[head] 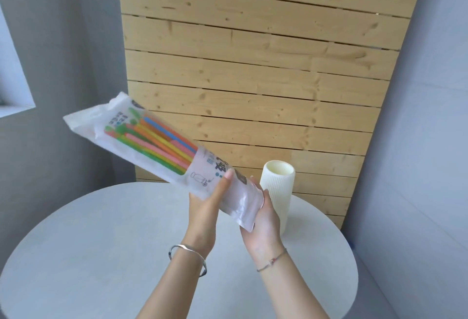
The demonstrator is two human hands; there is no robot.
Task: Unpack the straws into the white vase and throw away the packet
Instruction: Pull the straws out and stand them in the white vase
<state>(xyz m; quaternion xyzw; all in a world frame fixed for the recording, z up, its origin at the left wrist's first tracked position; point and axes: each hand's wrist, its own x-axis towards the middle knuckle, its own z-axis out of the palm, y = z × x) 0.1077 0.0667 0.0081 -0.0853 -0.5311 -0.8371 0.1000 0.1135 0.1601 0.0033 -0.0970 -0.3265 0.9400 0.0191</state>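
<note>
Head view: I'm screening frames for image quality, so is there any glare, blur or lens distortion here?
Head view: soft, even light; glare on the crinkled near end of the packet; wide-angle bending tilts the wooden slat wall; the print on the packet is too soft to read; the white vase stays sharp.

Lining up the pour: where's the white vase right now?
In the head view, the white vase stands upright on the round table's far right side, just behind the right hand gripping the straw packet.

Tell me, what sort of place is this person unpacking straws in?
Probably a plain indoor corner, perhaps a café nook or a staged room; hard to say which. A round grey table carries only a ribbed white vase, with a pine plank panel and grey walls behind.
</note>
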